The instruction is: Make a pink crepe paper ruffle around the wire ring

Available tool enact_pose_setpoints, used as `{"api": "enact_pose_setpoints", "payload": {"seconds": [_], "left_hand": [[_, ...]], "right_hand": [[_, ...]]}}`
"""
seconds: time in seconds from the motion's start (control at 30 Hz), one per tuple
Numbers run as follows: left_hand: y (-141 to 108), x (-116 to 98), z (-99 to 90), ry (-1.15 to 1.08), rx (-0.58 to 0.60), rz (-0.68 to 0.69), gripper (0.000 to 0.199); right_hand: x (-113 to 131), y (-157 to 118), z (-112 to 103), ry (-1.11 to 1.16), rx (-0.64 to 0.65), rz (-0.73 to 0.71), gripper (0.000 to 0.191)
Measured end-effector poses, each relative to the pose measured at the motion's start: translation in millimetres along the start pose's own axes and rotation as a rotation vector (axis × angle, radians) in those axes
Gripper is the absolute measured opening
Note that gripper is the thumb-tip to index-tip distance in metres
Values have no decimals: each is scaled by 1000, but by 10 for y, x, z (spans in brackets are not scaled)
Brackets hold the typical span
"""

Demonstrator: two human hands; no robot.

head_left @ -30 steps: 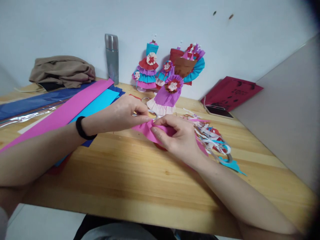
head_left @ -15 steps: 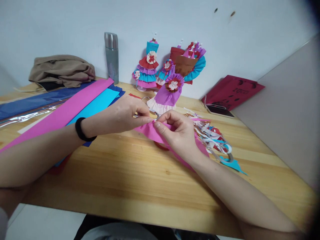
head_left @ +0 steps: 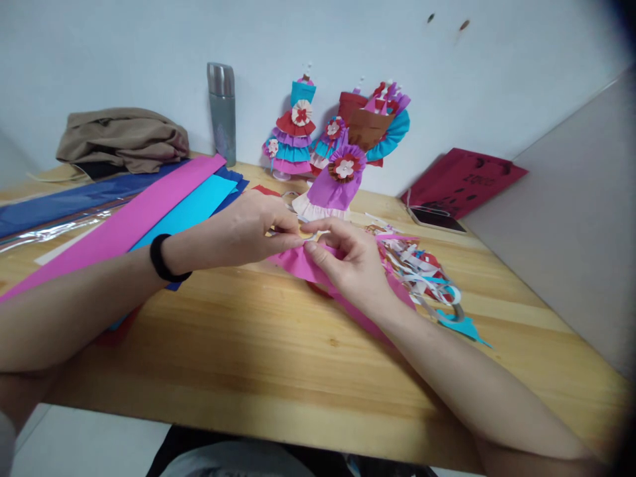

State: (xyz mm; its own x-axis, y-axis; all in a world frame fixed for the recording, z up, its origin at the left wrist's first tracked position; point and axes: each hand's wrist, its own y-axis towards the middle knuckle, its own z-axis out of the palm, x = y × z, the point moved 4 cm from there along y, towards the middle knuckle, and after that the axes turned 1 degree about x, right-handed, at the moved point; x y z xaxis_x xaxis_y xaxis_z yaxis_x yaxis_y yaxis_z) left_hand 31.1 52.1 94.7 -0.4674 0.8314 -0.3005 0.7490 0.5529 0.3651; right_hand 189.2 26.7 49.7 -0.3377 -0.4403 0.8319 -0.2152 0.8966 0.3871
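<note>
Between my hands, above the wooden table [head_left: 238, 358], is a strip of pink paper [head_left: 308, 266] with small folds along its upper edge. My left hand [head_left: 253, 228], a black band at its wrist, pinches that edge between thumb and index finger. On the right, the thumb of my right hand [head_left: 350, 262] lies on the same edge, its index finger raised a little off the thumb, while the other fingers curl behind the paper. The rest of the strip runs under my right hand and wrist.
Pink [head_left: 144, 218] and cyan paper sheets [head_left: 191, 209] lie at left, near a brown cloth [head_left: 122, 139] and a flask [head_left: 222, 116]. Paper dresses [head_left: 295, 132] stand at the back. Paper scraps [head_left: 427, 271], a phone [head_left: 437, 220] and a red bag [head_left: 462, 182] are at right.
My right index finger has lifted and straightened away from the thumb. My left hand has hardly moved and still pinches the pink paper.
</note>
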Motion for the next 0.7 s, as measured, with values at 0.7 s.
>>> {"api": "enact_pose_setpoints", "payload": {"seconds": [0.7], "left_hand": [[-45,55,476,-808,47,-335,41]], "right_hand": [[-67,127,-204,232,-283,111,17]]}}
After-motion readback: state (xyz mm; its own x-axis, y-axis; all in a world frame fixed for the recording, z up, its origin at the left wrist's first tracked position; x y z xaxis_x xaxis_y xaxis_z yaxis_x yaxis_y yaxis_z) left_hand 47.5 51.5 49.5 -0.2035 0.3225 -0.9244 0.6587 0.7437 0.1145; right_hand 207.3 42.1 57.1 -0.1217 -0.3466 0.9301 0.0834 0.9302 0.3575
